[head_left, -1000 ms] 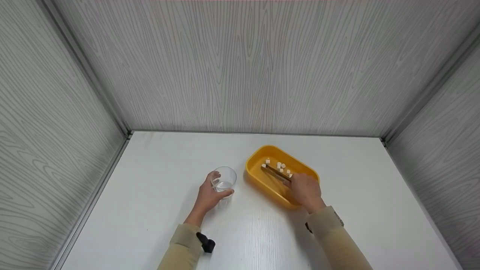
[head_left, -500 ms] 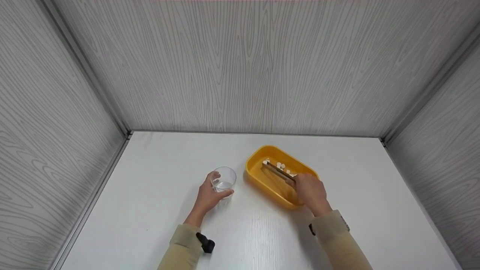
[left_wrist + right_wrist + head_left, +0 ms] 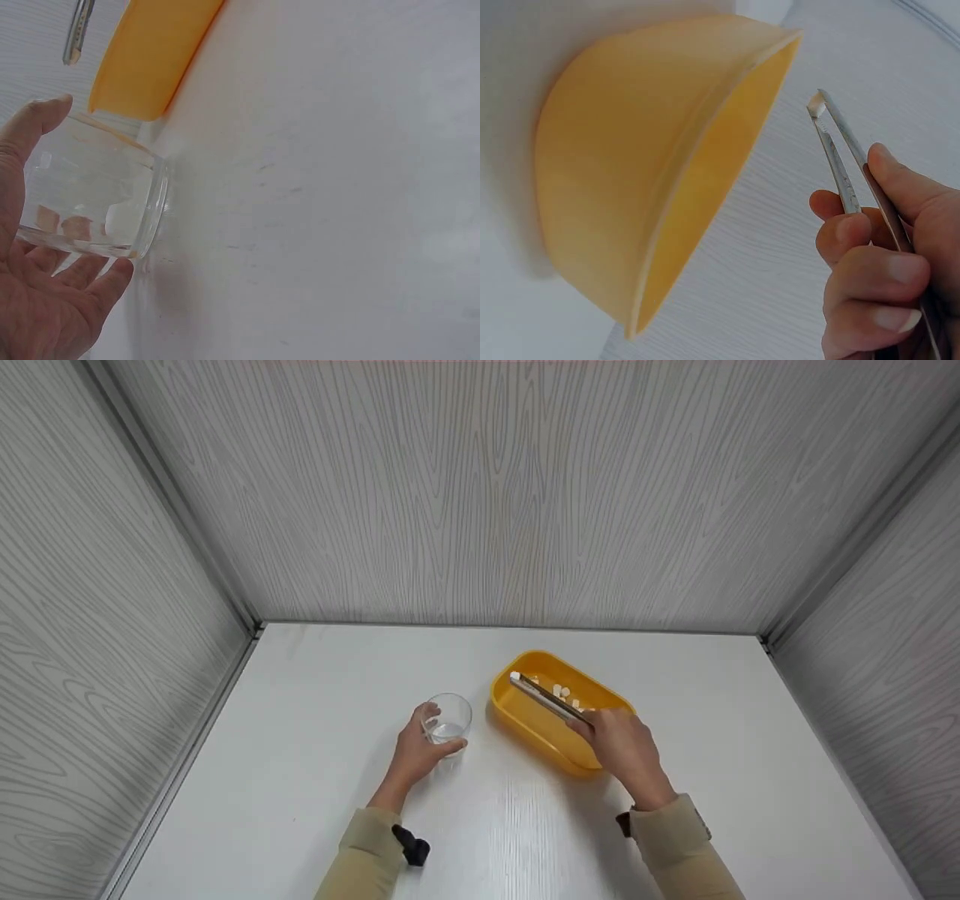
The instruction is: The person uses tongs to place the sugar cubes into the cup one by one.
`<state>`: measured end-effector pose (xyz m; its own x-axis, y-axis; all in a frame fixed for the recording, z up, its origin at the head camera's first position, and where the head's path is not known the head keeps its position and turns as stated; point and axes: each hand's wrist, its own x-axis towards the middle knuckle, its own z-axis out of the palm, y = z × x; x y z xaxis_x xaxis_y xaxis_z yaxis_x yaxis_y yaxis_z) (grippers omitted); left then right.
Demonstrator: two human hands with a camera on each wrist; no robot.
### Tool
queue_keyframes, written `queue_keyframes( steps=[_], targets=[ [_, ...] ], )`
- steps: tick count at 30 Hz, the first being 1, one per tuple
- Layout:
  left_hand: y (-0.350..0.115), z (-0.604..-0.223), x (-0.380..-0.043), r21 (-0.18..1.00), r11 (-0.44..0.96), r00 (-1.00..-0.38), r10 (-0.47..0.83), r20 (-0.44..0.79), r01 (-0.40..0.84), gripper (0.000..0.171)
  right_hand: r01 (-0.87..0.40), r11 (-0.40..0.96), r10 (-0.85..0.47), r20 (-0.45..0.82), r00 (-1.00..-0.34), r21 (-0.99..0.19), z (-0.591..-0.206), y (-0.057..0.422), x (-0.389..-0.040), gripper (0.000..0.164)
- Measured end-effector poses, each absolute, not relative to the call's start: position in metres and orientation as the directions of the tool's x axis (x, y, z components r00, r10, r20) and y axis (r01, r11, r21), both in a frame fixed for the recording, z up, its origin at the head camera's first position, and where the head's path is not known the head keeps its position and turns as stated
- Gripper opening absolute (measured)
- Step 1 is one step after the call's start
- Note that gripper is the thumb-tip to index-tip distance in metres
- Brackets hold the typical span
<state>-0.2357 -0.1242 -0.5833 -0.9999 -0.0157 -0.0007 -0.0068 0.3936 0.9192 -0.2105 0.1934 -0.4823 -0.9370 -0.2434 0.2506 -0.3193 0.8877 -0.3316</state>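
Note:
My left hand [image 3: 421,746] grips a clear drinking glass [image 3: 448,718] that stands upright on the table, thumb on one side and fingers round the other. In the left wrist view a small white piece shows low inside the glass [image 3: 90,180]. My right hand [image 3: 619,746] holds metal tweezers [image 3: 551,699], raised above the yellow tray [image 3: 525,739]. Between the tweezers' tips a small white cube [image 3: 816,105] is pinched, clear of the tray's rim in the right wrist view. Several more white cubes [image 3: 561,691] lie on the tray's floor, some hidden behind the tweezers and hand.
The tray sits at a slant to the right of the glass, with a narrow strip of white table [image 3: 480,825] between them. Grey wood-grain panels [image 3: 495,495] enclose the table at the back and both sides.
The tweezers have risen from the tray's floor with one white cube at their tips. My right hand has shifted slightly right. The left hand and glass have stayed put.

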Motion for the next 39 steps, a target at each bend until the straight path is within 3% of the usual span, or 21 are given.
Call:
queue_keyframes(
  steps=[6, 14, 28, 39],
  targets=[
    [-0.124, -0.582, -0.235, 0.916, 0.402, -1.0, -0.022, -0.001, -0.01, 0.089, -0.395, 0.862, -0.307, 0.294, -0.905, -0.316, -0.474, 0.174, -0.196, 0.025],
    [-0.124, -0.582, -0.234, 0.916, 0.401, -1.0, -0.018, -0.002, -0.009, 0.09, -0.502, 0.839, -0.399, 0.393, -0.829, -0.208, -0.475, 0.148, -0.186, 0.025],
    [-0.124, -0.582, -0.234, 0.925, 0.38, -1.0, -0.018, 0.006, -0.001, 0.087, -0.473, 0.856, -0.382, 0.359, -0.852, -0.211, -0.476, 0.149, -0.186, 0.028],
    [-0.12, -0.583, -0.235, 0.925, 0.38, -0.998, -0.06, 0.008, -0.016, 0.085, -0.336, 0.879, -0.269, 0.231, -0.935, -0.337, -0.475, 0.182, -0.195, 0.03]
  ],
)
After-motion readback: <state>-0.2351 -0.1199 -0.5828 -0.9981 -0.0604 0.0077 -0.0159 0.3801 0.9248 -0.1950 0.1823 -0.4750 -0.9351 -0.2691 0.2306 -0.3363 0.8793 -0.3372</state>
